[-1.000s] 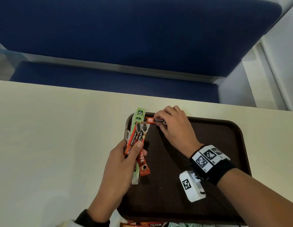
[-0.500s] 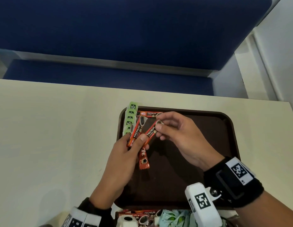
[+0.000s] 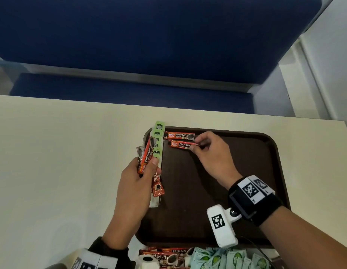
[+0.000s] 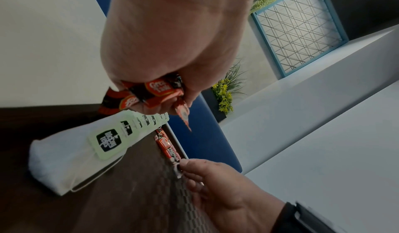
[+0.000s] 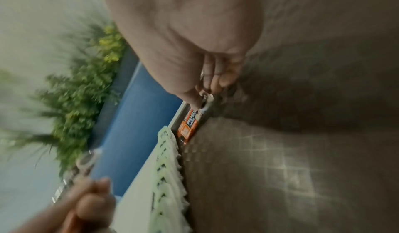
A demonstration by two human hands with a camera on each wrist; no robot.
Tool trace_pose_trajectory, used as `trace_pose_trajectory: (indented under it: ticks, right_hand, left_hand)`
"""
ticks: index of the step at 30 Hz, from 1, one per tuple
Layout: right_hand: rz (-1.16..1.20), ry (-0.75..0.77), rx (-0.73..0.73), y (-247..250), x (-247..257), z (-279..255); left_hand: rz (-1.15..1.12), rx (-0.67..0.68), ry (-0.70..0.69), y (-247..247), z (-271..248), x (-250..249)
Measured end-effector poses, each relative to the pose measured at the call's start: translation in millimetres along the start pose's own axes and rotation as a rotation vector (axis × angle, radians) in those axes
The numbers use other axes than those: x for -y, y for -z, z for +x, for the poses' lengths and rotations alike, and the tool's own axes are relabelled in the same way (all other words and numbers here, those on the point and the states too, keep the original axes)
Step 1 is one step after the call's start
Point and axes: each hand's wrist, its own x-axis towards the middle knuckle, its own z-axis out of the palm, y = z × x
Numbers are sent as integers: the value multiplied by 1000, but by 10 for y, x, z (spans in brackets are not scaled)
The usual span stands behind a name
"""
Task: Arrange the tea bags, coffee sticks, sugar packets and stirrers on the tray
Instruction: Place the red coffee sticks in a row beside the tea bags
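Several coffee sticks (image 3: 147, 159) bunched in my left hand (image 3: 135, 183), fingers curled round them, tea bags (image 3: 158, 141) half hidden behind along the brown tray (image 3: 265, 152) edge, my right hand (image 3: 211, 154) pinching one stick (image 3: 181, 145) end, more packets (image 3: 217, 258) cut off below.

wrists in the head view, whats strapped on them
The right wrist wears a wide black band with white square-code tags and a white camera block bearing another code; a thin black cable trails off. The left wrist shows a dark cuff and similar tags.
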Motion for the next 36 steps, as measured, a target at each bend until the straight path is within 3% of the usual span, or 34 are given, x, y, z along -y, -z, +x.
trace_pose_trajectory:
  ticks: [3, 10, 26, 29, 32, 34, 36]
  right_hand:
    - [-303, 157, -63, -37, -60, -4]
    - [-493, 419, -38, -151, -97, -21]
    - [-589, 506, -37, -201, -59, 69]
    - [-526, 473, -37, -181, -2, 40]
    - [-226, 398, 24, -91, 184, -47]
    - [61, 308, 199, -14, 378, -130]
    - [187, 236, 396, 43, 517, -181]
  left_hand:
    - [5, -4, 0, 9, 14, 12]
    - [14, -1, 4, 19, 48, 24]
    - [14, 21, 32, 49, 36, 38]
    - [5, 29, 33, 57, 38, 22]
    - [17, 74, 19, 51, 49, 6]
    - [26, 143, 4, 33, 47, -15]
    - [45, 227, -16, 9, 38, -44]
